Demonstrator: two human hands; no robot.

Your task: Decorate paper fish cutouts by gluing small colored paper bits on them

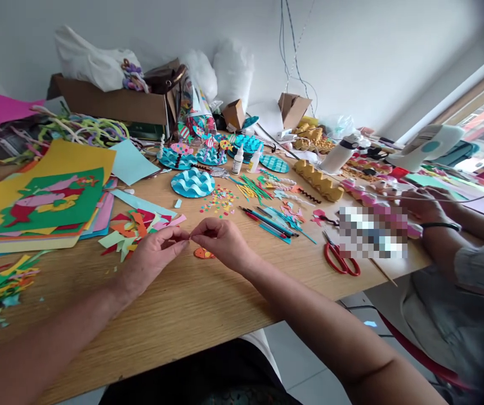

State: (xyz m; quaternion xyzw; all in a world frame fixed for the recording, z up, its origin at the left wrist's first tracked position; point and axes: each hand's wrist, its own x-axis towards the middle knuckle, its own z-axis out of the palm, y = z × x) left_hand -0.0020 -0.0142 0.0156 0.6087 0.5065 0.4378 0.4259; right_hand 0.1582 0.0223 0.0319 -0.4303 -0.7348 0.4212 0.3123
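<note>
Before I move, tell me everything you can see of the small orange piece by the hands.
The small orange piece looks like flat cut paper or foam, rounded at its left end, with small markings too fine to make out. It lies on the wooden table, its right side partly hidden by the right hand. The left hand is apart from it, to its left. Whether the right hand touches it, I cannot tell.

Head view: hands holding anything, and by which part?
Cannot tell: left hand and right hand pinch close together; anything between them is too small to identify.
</note>
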